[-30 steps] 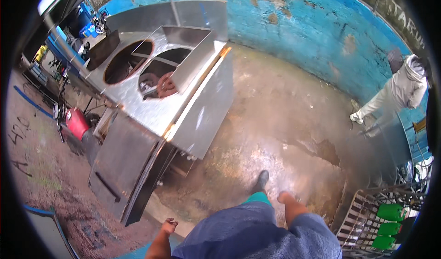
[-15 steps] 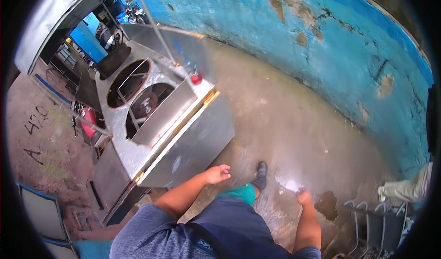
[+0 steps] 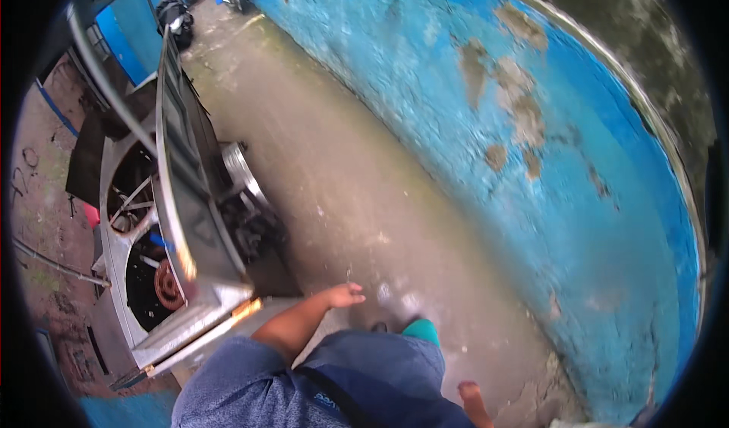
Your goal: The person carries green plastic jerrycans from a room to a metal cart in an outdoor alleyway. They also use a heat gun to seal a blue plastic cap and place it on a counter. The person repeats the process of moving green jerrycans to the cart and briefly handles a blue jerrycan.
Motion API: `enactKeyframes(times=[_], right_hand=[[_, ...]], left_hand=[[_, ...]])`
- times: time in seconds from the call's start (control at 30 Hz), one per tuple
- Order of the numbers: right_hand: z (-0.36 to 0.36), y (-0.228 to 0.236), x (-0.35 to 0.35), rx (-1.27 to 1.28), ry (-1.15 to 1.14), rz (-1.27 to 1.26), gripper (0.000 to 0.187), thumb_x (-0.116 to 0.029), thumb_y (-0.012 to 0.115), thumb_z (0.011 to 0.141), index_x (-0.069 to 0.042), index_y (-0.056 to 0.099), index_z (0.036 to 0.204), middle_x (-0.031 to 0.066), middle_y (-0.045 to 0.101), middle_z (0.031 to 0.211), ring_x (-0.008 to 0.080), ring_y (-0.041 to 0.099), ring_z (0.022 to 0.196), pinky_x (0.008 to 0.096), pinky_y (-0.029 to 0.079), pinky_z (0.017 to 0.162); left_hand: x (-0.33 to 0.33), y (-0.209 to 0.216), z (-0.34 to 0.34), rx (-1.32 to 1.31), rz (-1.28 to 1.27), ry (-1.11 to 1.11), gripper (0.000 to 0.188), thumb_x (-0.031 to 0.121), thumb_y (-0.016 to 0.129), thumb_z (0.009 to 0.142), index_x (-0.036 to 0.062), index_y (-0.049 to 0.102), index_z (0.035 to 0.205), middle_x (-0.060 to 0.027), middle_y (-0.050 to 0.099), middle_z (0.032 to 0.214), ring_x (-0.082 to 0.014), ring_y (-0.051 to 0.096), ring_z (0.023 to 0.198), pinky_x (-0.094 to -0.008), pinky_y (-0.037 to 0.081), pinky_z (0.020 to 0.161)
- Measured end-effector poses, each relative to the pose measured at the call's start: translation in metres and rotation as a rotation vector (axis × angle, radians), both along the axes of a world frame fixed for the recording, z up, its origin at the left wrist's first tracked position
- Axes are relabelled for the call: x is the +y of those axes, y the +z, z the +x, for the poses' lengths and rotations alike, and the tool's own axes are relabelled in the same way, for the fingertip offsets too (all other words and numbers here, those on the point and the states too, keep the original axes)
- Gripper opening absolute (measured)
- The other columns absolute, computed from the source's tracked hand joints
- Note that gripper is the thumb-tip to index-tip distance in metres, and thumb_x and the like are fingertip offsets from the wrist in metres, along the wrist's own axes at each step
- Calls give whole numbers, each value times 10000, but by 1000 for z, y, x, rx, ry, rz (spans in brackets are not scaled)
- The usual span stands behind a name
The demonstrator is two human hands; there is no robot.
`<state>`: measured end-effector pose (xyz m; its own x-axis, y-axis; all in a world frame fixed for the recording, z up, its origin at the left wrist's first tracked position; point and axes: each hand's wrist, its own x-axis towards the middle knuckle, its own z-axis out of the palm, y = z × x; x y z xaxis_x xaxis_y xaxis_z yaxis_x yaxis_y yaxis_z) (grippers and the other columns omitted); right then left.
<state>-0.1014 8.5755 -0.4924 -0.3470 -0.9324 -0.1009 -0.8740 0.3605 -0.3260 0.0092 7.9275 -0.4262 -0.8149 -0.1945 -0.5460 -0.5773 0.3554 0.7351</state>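
My left hand (image 3: 347,295) hangs in front of me over the wet concrete floor (image 3: 342,223), with its fingers loosely stretched and nothing in them. It is nearest to the corner of a metal food cart (image 3: 190,318) on my left and does not touch it. Two round openings are cut in the cart's top, and a rusty burner ring (image 3: 168,284) shows in the nearer one. My right hand (image 3: 469,391) hangs low at my right side; its fingers are blurred and partly hidden, and no held thing shows.
A blue wall (image 3: 395,86) with peeling paint runs along the right of the passage. An upright metal panel (image 3: 182,147) and a pole (image 3: 106,79) rise from the cart. Beside it stands a dark machine part with a silvery rim (image 3: 244,171). Motorbikes (image 3: 176,20) stand at the far end.
I have walked forward and turned, so the cart now lies farther left and its far side shows. My right hand has dropped lower. The chairs and the other person's leg have left the view.
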Motion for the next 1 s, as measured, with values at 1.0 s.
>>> enactKeyframes(times=[1.0], right_hand=[[-792, 12, -1289, -360, 198, 589, 318, -326, 587, 816, -66, 631, 995, 115, 673, 940, 247, 641, 853, 375, 497, 736]], left_hand=[[-527, -33, -222, -874, 424, 952, 629, 470, 607, 831, -6, 540, 1237, -157, 659, 1054, -258, 635, 922, -363, 496, 822]])
